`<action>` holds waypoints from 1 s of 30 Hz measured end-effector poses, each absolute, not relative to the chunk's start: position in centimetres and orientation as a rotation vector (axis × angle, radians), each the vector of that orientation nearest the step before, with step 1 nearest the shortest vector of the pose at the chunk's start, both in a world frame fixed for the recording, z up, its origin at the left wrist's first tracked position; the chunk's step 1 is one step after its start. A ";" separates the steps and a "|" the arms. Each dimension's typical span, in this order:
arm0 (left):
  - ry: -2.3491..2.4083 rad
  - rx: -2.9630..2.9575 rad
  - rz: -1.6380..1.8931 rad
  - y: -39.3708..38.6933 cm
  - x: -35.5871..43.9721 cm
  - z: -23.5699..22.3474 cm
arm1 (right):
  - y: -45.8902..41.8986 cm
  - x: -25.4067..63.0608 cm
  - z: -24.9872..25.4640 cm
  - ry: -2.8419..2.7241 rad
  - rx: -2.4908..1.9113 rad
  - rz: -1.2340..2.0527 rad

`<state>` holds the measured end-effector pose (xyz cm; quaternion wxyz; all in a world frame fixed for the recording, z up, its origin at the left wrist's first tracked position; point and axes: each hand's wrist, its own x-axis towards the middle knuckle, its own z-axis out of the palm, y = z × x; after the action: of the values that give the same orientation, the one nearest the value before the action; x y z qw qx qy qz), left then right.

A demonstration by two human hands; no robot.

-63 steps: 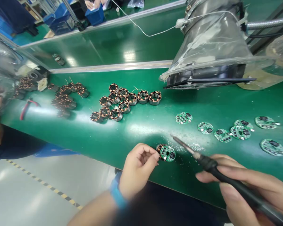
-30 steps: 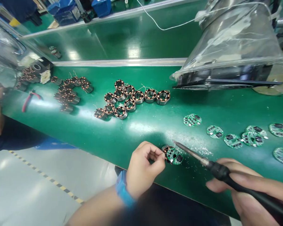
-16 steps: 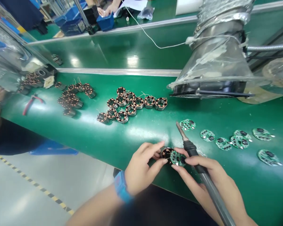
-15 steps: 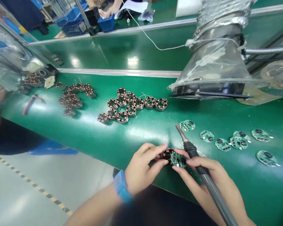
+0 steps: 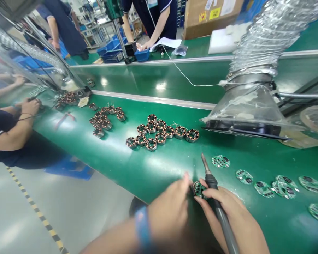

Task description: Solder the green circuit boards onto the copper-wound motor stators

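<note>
My left hand (image 5: pixel 169 215), blurred, pinches a round green circuit board (image 5: pixel 199 189) seated on a copper-wound motor stator, which is mostly hidden behind my fingers. My right hand (image 5: pixel 228 215) grips a black-handled soldering iron (image 5: pixel 211 182) just beside the board, with its tip pointing up and away from me. The right fingertips reach the board's edge. Several loose green boards (image 5: pixel 244 176) lie in a row to the right, and several wound stators (image 5: pixel 160 137) stand grouped farther up the green bench (image 5: pixel 159 169).
A clear plastic fume hood (image 5: pixel 245 113) on a silver duct hangs over the bench at upper right. Red-handled pliers (image 5: pixel 65 120) and more stators lie at left. A co-worker's arms (image 5: pixel 16 120) are at far left. Another person (image 5: pixel 151 21) stands across the far bench near blue bins (image 5: pixel 111 54).
Both hands have closed in around the board and stator, with the iron now upright beside them. The view has tilted upward, showing more of the far bench and people.
</note>
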<state>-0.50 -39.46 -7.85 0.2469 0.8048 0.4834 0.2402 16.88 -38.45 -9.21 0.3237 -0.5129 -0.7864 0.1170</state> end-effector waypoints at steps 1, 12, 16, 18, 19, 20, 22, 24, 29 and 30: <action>1.418 2.201 0.735 -38.6 -1.9 -7.6 | -38.3 16.5 -9.2 -2.087 -1.343 0.295; 1.853 2.583 0.580 -36.1 -7.2 -6.6 | -34.4 22.1 -8.0 -2.489 -0.979 0.069; 1.496 2.440 0.419 -41.5 -4.0 -6.0 | -31.3 25.6 -8.7 -2.695 -0.902 0.032; 1.329 2.362 0.355 -42.5 -2.0 -5.9 | -30.0 26.2 -9.1 -2.745 -0.895 0.069; 1.260 2.336 0.336 -42.5 -1.1 -6.0 | -29.4 26.3 -9.3 -2.767 -0.890 0.080; 1.215 2.317 0.337 -42.0 -0.3 -6.1 | -28.9 26.3 -9.3 -2.788 -0.885 0.089; 1.202 2.279 0.378 -40.5 0.8 -6.5 | -28.2 26.3 -9.2 -2.822 -0.871 0.102; 1.206 2.248 0.456 -39.2 1.0 -7.1 | -27.7 26.3 -8.8 -2.846 -0.852 0.109; 1.291 2.096 0.732 -39.0 -0.3 -8.7 | -29.5 25.8 -7.3 -2.833 -0.861 0.102; 1.302 2.070 0.789 -39.3 -0.6 -8.9 | -30.4 25.5 -7.0 -2.819 -0.879 0.113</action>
<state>-0.61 -39.30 -8.94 0.2824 0.7728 0.4860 0.2946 25.55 -30.39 -7.03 0.0934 -0.2961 -0.9498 0.0380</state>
